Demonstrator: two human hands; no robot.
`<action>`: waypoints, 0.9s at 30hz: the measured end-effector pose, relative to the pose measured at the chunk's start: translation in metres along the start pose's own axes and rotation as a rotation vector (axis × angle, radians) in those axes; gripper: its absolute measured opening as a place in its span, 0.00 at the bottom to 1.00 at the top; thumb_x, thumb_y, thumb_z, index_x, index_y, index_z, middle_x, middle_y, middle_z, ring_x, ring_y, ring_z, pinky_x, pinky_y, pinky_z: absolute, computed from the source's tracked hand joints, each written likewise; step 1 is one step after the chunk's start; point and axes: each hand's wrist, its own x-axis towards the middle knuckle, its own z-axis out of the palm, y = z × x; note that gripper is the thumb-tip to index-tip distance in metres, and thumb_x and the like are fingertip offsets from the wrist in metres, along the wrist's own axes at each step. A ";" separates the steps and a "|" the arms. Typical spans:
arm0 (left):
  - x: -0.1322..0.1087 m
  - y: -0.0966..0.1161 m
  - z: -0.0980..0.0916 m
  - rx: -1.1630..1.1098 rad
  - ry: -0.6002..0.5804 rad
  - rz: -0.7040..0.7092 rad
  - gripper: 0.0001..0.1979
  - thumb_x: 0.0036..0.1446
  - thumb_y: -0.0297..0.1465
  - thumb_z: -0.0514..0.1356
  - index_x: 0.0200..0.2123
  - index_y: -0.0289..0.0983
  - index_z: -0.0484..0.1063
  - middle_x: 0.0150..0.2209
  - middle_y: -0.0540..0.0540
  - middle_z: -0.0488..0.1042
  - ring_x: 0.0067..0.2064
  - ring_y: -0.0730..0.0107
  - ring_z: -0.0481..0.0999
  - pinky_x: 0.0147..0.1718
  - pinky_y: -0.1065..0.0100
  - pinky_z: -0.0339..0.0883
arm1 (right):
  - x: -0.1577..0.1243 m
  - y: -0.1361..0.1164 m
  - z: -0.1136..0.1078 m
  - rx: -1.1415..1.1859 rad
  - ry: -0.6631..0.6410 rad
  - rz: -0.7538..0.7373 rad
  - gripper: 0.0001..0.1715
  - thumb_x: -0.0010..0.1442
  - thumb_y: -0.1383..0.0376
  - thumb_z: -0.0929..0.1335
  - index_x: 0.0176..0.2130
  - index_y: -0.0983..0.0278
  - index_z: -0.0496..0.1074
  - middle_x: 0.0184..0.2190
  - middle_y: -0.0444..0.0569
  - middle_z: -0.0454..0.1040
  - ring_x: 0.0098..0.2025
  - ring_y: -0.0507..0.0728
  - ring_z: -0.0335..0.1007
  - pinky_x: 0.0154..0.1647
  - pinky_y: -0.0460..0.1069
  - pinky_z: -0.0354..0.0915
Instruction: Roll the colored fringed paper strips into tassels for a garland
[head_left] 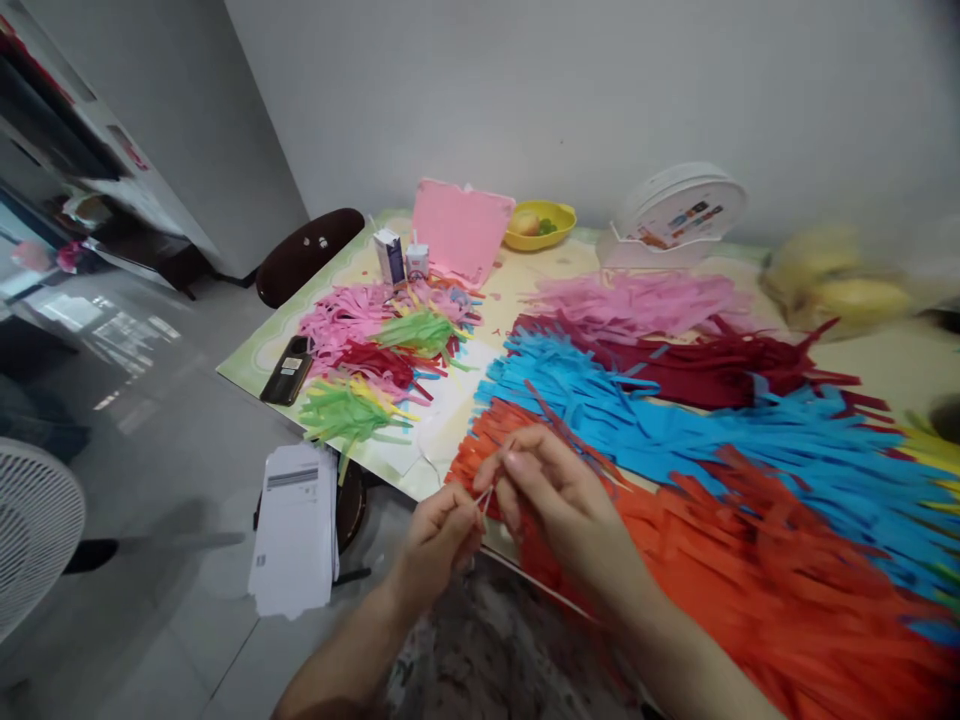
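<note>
Close to the table's front edge, my left hand (441, 532) pinches a thin white string (486, 496) between thumb and fingers. My right hand (561, 492) grips the same string just to the right, its thumb and forefinger pressed together. A short loop or bent length of it shows between the two hands. Beneath and beside my right hand lies orange fringed paper (675, 545). Blue fringed paper (622, 420) is spread behind that, then dark red fringe (675, 365) and pink fringe (645, 305).
Bundled tassels (375, 350) in pink, green and red lie left on the table, by a phone (288, 372). Behind stand drink cartons (389, 256), a pink tablet case (461, 230), a yellow bowl (559, 218) and a white holder (675, 215). White sheets (292, 540) sit on a stool.
</note>
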 end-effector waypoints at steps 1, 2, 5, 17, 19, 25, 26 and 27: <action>-0.004 0.002 -0.011 0.076 -0.059 -0.045 0.22 0.61 0.50 0.55 0.26 0.37 0.61 0.18 0.57 0.55 0.17 0.81 0.49 0.16 0.75 0.44 | 0.006 -0.001 0.001 0.074 -0.002 0.015 0.13 0.65 0.54 0.64 0.34 0.59 0.63 0.23 0.38 0.66 0.16 0.47 0.54 0.17 0.44 0.55; -0.008 0.007 -0.023 0.190 -0.113 -0.074 0.22 0.63 0.49 0.53 0.27 0.37 0.63 0.18 0.56 0.57 0.17 0.80 0.52 0.17 0.74 0.46 | 0.013 -0.002 0.001 0.123 0.000 0.011 0.14 0.64 0.53 0.65 0.34 0.59 0.61 0.22 0.37 0.65 0.15 0.46 0.52 0.16 0.43 0.53; -0.010 0.030 -0.065 0.791 -0.047 0.079 0.18 0.67 0.40 0.49 0.33 0.35 0.71 0.30 0.46 0.73 0.31 0.70 0.71 0.31 0.69 0.66 | 0.044 0.002 -0.006 0.083 0.035 -0.042 0.15 0.62 0.52 0.65 0.34 0.58 0.59 0.21 0.35 0.57 0.16 0.47 0.48 0.15 0.43 0.48; 0.078 0.055 -0.142 1.998 0.017 0.662 0.14 0.62 0.41 0.57 0.46 0.40 0.74 0.51 0.40 0.74 0.57 0.50 0.67 0.60 0.41 0.50 | 0.180 0.043 -0.011 -1.101 -0.061 -0.101 0.15 0.62 0.67 0.62 0.38 0.65 0.79 0.36 0.53 0.81 0.39 0.58 0.74 0.40 0.47 0.62; 0.077 0.053 -0.147 2.012 0.005 0.674 0.13 0.62 0.40 0.57 0.46 0.41 0.74 0.51 0.40 0.74 0.55 0.52 0.67 0.57 0.44 0.54 | 0.190 0.051 -0.010 -1.157 -0.094 -0.092 0.17 0.61 0.69 0.63 0.42 0.63 0.80 0.42 0.53 0.81 0.44 0.58 0.75 0.45 0.47 0.63; 0.079 0.050 -0.154 2.133 -0.059 0.717 0.09 0.61 0.27 0.58 0.45 0.38 0.73 0.49 0.40 0.75 0.49 0.56 0.71 0.49 0.52 0.63 | 0.205 0.065 -0.004 -1.275 -0.139 -0.083 0.25 0.61 0.70 0.64 0.57 0.63 0.72 0.51 0.54 0.77 0.52 0.59 0.73 0.51 0.47 0.62; 0.082 0.050 -0.153 2.135 -0.059 0.749 0.08 0.61 0.26 0.57 0.43 0.38 0.73 0.49 0.40 0.75 0.50 0.56 0.71 0.50 0.52 0.64 | 0.207 0.066 -0.003 -1.289 -0.132 -0.078 0.25 0.61 0.70 0.63 0.56 0.64 0.72 0.51 0.55 0.77 0.52 0.59 0.73 0.52 0.48 0.62; 0.085 0.051 -0.153 2.132 -0.065 0.794 0.07 0.61 0.26 0.57 0.42 0.37 0.74 0.50 0.40 0.75 0.52 0.56 0.71 0.52 0.52 0.63 | 0.208 0.067 -0.002 -1.301 -0.127 -0.071 0.23 0.62 0.71 0.63 0.55 0.66 0.73 0.50 0.57 0.77 0.52 0.59 0.73 0.52 0.48 0.63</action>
